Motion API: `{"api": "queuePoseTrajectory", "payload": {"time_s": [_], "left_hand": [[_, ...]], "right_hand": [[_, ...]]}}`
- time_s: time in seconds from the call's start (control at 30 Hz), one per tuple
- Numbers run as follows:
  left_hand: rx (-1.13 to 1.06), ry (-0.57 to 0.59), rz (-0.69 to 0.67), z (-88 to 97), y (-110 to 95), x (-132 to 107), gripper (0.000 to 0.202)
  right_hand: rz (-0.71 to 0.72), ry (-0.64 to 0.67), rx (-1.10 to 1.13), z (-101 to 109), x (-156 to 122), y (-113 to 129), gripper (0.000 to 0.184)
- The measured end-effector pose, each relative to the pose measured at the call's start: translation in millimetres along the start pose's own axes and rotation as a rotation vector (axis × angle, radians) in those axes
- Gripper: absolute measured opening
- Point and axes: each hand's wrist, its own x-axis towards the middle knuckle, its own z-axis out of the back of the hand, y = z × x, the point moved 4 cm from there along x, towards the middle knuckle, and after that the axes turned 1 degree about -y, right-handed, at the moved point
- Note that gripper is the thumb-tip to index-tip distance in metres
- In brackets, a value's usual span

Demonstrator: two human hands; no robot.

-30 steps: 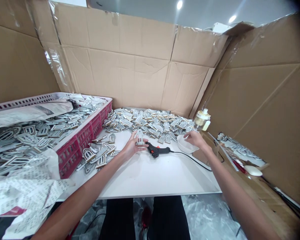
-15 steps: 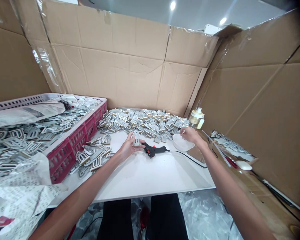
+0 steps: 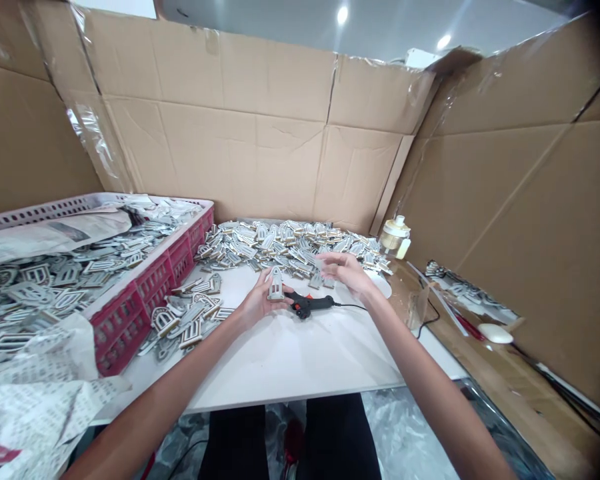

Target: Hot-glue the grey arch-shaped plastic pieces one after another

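Note:
My left hand (image 3: 257, 301) is closed round a small grey-white arch-shaped piece (image 3: 276, 284), held upright over the white table (image 3: 305, 360). My right hand (image 3: 344, 269) hovers just right of it, above a black and orange glue gun (image 3: 310, 304) lying on the table. Its fingers pinch something small that I cannot make out. A white bowl (image 3: 384, 285) sits partly hidden behind my right wrist.
A heap of arch pieces (image 3: 290, 241) covers the back of the table, with a smaller pile (image 3: 190, 320) at the left. A red crate (image 3: 145, 287) full of pieces and newspaper stands left. A small bottle (image 3: 395, 236) is at the right. Cardboard walls surround the table.
My right hand has left the white bowl and moved left toward the piece in my left hand. The left hand has stayed near the glue gun.

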Motion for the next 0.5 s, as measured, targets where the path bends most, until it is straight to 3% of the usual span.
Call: {"api": "queuePoseTrajectory", "payload": {"time_s": [0.1,0.23,0.33,0.5], "left_hand": [[-0.005,0.003,0.004,-1.7,-1.0,-0.8,0.041],[-0.058,0.016,0.028,-4.4,-2.3,-2.1,0.041],[-0.090,0.035,0.043,-5.3,-2.9,-2.1,0.042],[-0.107,0.030,0.050,-3.7,-2.7,-0.6,0.040]], "right_hand": [[0.014,-0.010,0.104,-35.0,5.2,-4.5,0.025],[0.244,-0.012,0.061,-68.0,12.4,-9.6,0.017],[0.362,-0.021,-0.072,-80.8,12.0,-15.3,0.014],[0.421,-0.031,-0.204,-86.7,4.4,-17.4,0.014]]}}
